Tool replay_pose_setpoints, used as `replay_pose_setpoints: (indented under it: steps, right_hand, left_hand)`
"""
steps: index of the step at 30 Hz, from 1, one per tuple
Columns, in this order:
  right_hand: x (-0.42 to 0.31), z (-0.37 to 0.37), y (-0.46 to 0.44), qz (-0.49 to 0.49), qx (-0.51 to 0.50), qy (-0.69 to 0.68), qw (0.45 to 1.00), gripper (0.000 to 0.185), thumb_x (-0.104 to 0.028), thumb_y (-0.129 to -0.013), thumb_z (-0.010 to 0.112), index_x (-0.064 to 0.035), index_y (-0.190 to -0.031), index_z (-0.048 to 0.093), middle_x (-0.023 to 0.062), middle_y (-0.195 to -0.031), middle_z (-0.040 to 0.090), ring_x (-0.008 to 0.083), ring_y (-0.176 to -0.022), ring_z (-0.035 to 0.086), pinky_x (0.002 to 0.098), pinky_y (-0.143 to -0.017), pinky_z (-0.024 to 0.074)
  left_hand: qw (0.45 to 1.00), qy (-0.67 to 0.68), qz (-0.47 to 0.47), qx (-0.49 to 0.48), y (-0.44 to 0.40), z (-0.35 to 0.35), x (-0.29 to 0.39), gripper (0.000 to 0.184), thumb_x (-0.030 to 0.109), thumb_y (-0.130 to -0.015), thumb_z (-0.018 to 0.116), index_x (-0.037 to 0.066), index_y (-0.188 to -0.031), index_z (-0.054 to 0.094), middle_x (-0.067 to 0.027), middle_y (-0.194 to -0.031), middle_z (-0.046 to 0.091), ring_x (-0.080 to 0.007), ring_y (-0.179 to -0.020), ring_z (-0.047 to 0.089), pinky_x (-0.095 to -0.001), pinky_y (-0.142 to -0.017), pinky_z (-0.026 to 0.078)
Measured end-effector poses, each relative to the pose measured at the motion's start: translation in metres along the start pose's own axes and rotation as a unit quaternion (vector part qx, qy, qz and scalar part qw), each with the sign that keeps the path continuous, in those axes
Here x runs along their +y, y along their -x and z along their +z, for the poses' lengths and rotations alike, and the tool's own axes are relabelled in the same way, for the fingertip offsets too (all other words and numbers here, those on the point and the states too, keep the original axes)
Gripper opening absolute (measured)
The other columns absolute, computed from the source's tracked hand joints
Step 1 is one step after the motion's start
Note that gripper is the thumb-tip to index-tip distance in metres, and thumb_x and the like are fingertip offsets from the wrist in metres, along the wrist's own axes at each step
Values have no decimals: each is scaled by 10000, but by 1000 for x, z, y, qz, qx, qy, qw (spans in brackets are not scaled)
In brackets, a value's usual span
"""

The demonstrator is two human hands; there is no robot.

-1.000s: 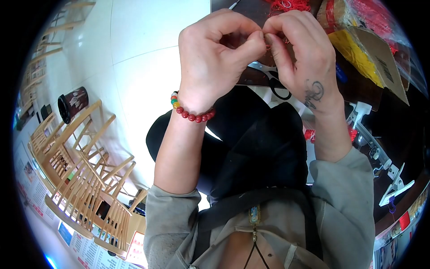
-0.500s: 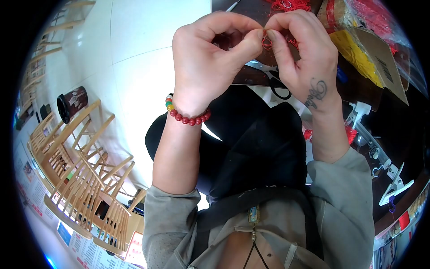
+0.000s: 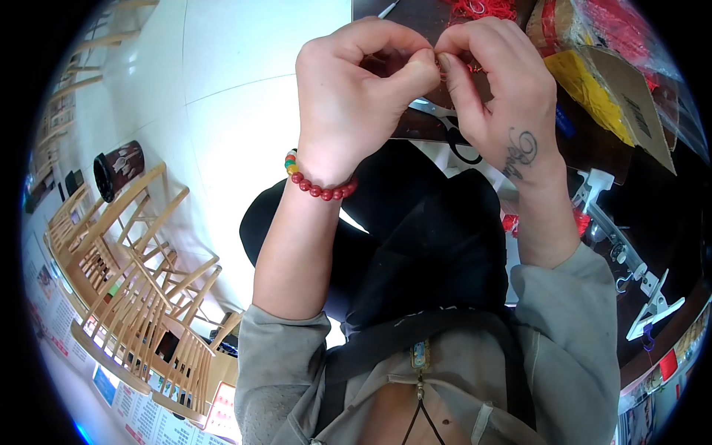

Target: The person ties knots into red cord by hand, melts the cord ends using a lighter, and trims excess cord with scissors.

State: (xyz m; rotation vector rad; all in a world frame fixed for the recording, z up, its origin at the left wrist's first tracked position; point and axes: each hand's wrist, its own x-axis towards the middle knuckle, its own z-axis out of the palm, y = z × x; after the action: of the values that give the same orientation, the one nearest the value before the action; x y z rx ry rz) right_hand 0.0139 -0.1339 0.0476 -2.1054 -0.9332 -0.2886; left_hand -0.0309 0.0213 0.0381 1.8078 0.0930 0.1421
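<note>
Thin red cord [image 3: 475,69] shows in small bits between and behind my fingertips, above the dark table. My left hand [image 3: 360,100], with a beaded bracelet at its wrist, is closed in a pinch of thumb and forefinger on this cord. Right beside it, my right hand [image 3: 508,85] pinches the cord as well, thumb against forefinger, the tips of both hands almost touching. Most of the cord is hidden by the fingers. Scissors [image 3: 463,148] with black handles lie below the hands at the table's edge, partly covered by my right hand.
A heap of red cord [image 3: 486,7] lies at the far side of the dark table [image 3: 593,159]. To the right are an opened cardboard box [image 3: 630,96], yellow wrapping [image 3: 589,85] and a white clamp stand [image 3: 656,308]. Wooden chairs [image 3: 141,297] and a bin [image 3: 119,170] stand left.
My left hand has shifted slightly right and its wrist has turned a little. The loop of red cord visible below the fingertips earlier is now mostly hidden. My right hand has barely moved.
</note>
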Motion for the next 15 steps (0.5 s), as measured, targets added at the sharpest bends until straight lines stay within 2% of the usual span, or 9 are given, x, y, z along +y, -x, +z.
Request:
replay_pose_setpoints:
  steps: [9, 12, 15]
  right_hand:
    - [0, 2, 3, 58, 16, -45, 997, 71, 9, -804, 614, 3, -873, 602, 96, -789, 584, 224, -699, 582, 278, -650, 468]
    - [1, 1, 3, 50, 14, -37, 998, 69, -1, -815, 614, 7, -883, 603, 94, -789, 589, 213, -693, 586, 272, -651, 471]
    - [-1, 2, 4, 80, 13, -51, 995, 65, -12, -831, 610, 8, -893, 605, 90, -792, 594, 196, -695, 591, 266, -658, 474]
  left_hand:
    - [994, 78, -70, -5, 0, -3, 6, 117, 22, -840, 664, -36, -938, 690, -43, -798, 679, -77, -730, 620, -177, -668, 484]
    - [999, 30, -8, -35, -1, -6, 1, 135, 17, -841, 668, -38, -963, 685, -51, -813, 683, -81, -737, 626, -176, -676, 489]
    - [998, 28, -34, -49, 2, -4, 5, 155, 16, -839, 674, -41, -984, 679, -52, -820, 684, -82, -744, 630, -176, -684, 493]
